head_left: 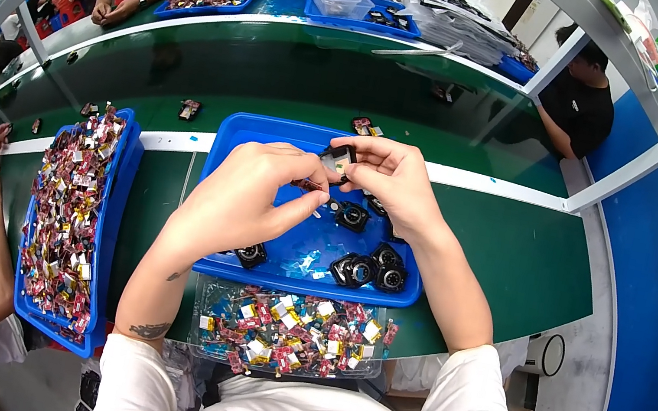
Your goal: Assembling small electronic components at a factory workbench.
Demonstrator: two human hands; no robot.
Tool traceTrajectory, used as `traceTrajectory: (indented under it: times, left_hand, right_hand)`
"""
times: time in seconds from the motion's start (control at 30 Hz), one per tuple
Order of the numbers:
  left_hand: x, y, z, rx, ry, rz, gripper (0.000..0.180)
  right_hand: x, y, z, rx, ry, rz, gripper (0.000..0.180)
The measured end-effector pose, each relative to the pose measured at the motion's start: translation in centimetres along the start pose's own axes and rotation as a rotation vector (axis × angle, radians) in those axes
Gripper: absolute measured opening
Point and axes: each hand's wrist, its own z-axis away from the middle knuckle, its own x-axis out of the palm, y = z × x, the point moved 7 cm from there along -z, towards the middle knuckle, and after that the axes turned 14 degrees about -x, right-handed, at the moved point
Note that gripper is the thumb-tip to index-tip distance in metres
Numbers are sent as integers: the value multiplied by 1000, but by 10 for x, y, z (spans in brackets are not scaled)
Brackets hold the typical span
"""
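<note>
My right hand [396, 184] grips a small black plastic housing [328, 155] over the blue tray [254, 272], its open inside showing a pale part. The fingers of my left hand [257, 188] are pinched at the housing's lower left side. Under them shows a sliver of a small red circuit board [305, 185], mostly hidden by the fingers. In the tray below lie several black round-faced housings [352, 217], most of them on the right side, and another black housing [251, 255] near the front left. Bits of blue film [305, 263] lie on the tray floor.
A clear plastic tray [196, 342] of red boards with white and yellow parts sits nearest me. Left stands a long blue tray [101, 289] heaped with similar boards. Beyond a white rail runs a green belt [282, 74] carrying a few pieces. Co-workers sit across, left and far right.
</note>
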Motion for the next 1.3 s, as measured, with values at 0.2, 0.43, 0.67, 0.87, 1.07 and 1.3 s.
traceTrajectory:
  times: [0.2, 0.43, 0.67, 0.87, 1.07, 1.3]
  left_hand:
    - [-10, -2, -1, -80, 200, -120, 10]
    - [-13, -7, -1, -129, 299, 53, 8]
    - [-21, 4, 4, -4, 479, -140, 7]
    - [-18, -3, 1, -94, 431, -19, 7]
    - [-17, -5, 2, -118, 436, -3, 8]
    - [-17, -6, 2, -122, 431, 14, 9]
  right_hand:
    - [7, -6, 1, -66, -114, -156, 38]
    - [20, -13, 6, -81, -102, -104, 38]
    - [16, -17, 8, -96, 11, -47, 30]
    - [21, -21, 11, -142, 6, -13, 30]
    - [23, -24, 13, -132, 16, -21, 28]
    - [24, -26, 14, -145, 19, -22, 26]
